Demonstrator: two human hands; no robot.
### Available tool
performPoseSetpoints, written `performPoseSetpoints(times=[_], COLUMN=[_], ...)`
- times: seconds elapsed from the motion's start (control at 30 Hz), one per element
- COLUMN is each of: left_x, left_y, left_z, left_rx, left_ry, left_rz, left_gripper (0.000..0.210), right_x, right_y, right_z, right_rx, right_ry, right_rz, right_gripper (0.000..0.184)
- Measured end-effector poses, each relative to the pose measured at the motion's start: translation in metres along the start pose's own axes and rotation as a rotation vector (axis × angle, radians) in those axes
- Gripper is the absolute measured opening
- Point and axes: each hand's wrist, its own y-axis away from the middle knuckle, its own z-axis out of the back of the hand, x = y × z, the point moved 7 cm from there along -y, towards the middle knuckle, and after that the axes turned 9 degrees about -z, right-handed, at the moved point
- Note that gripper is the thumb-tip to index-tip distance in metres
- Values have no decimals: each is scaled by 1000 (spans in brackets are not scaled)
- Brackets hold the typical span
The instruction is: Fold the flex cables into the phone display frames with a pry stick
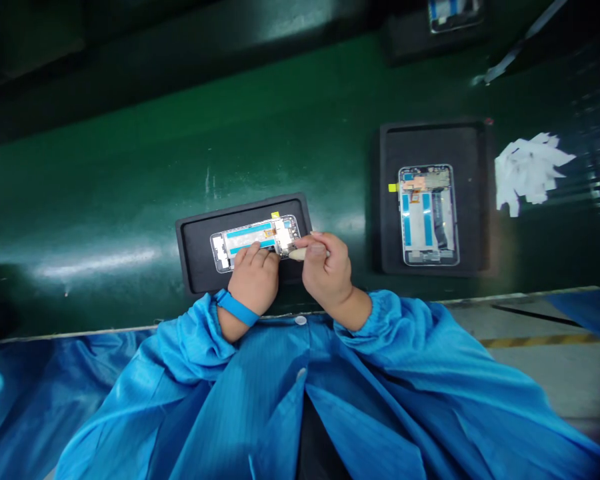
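An opened smartphone (253, 235) lies in a black tray (193, 263), slightly tilted across it. Blue strips run along its battery, and a yellow tab sticks out at its top edge. My left hand (255, 277) rests on the phone's near side with fingers stretched out over the edge. In my right hand (330, 270) is a pale pointed pen-like stick (297, 254), pinched between thumb and fingers. Its tip touches or hovers just over the right end of the phone, near the circuit board; contact is too small to tell.
To the right, a second black tray (470, 200) holds another opened phone (429, 217). Beside it lies a pile of white paper-like strips (530, 170). At the far right back, part of another phone (455, 15) shows. All rest on a green bench surface (105, 200).
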Motion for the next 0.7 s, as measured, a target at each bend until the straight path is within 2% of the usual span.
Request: performPoseSetpoints(times=[0.07, 0.2, 0.27, 0.33, 0.4, 0.5, 0.57, 0.7], left_x=[0, 0, 2, 8, 19, 45, 55, 53], left_y=[0, 2, 2, 0, -6, -19, -26, -34], left_z=[-2, -5, -2, 2, 9, 19, 16, 0], left_rx=[16, 31, 33, 43, 27, -52, -38, 45], left_ry=[20, 29, 35, 87, 147, 133, 89, 78], left_rz=[-2, -16, -25, -50, -39, 109, 176, 147], left_gripper=[24, 23, 22, 23, 27, 31, 34, 29], right_x=[8, 33, 38, 30, 12, -18, -26, -32], right_y=[-3, -6, -7, -15, -24, -26, -25, -30], right_z=[-3, -24, -29, -27, -18, -9, -9, -13], right_rx=[75, 423, 488, 426, 280, 76, 27, 31], right_ry=[51, 204, 222, 154, -19, -321, -431, -570], right_rz=[10, 173, 208, 94, -150, -502, -601, -739], right_gripper=[41, 38, 36, 36, 41, 49, 51, 55])
